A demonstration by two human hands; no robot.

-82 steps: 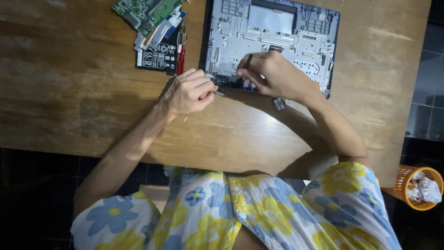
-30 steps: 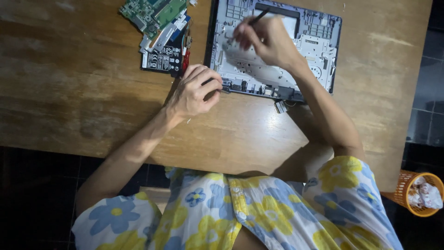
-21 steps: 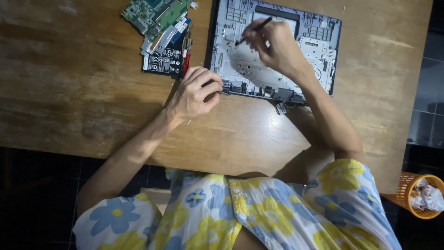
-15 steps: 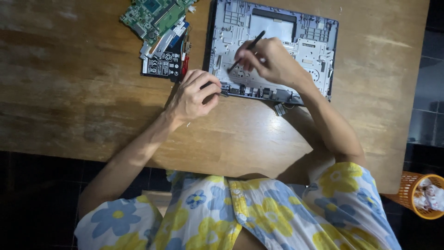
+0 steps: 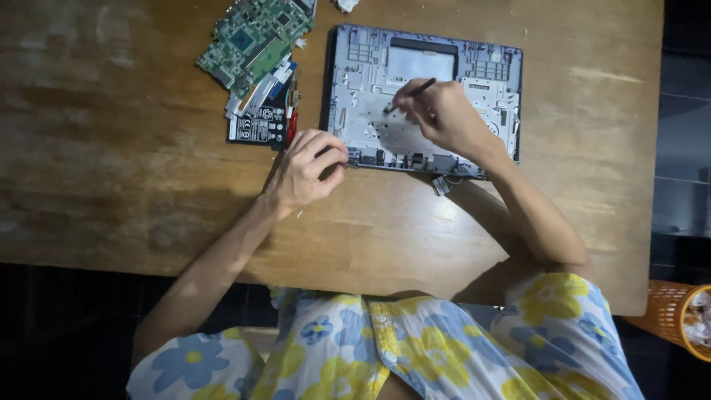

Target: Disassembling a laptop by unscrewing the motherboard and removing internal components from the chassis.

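Observation:
An opened grey laptop chassis [image 5: 489, 81] lies on the wooden table [image 5: 133, 163], its inside bare. My right hand [image 5: 444, 118] is over the chassis and grips a thin black screwdriver [image 5: 409, 94], whose tip rests on the metal plate in the middle. My left hand [image 5: 307, 174] is curled at the chassis's near left corner, fingers touching its edge; whether anything small is in it cannot be seen.
A green circuit board [image 5: 255, 37] and a black battery pack [image 5: 259, 126] with loose parts lie left of the chassis. A small connector [image 5: 441, 184] sits by the chassis's near edge. An orange basket [image 5: 678, 318] of crumpled paper stands on the floor at right.
My right hand moved from the chassis's near edge up to its far side, then back toward the middle with the screwdriver. My left hand stayed at the corner.

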